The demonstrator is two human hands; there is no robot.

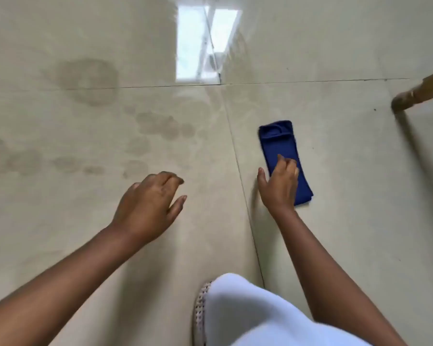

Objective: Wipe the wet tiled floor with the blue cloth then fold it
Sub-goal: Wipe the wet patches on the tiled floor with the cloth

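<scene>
The blue cloth lies folded into a long narrow strip on the beige tiled floor, right of centre. My right hand is over the strip's near half, fingers loosely curled above the fabric and thumb spread out to the left, off the cloth. I see no fold of cloth pinched or lifted. My left hand hovers over bare tile left of the cloth, fingers loosely curled and holding nothing. Darker damp patches and smaller damp smears mark the tiles to the left and beyond.
A wooden furniture leg stands at the right edge, beyond the cloth. My knee in white fabric and a patterned shoe fill the bottom centre. A bright window reflection shines on the far tiles.
</scene>
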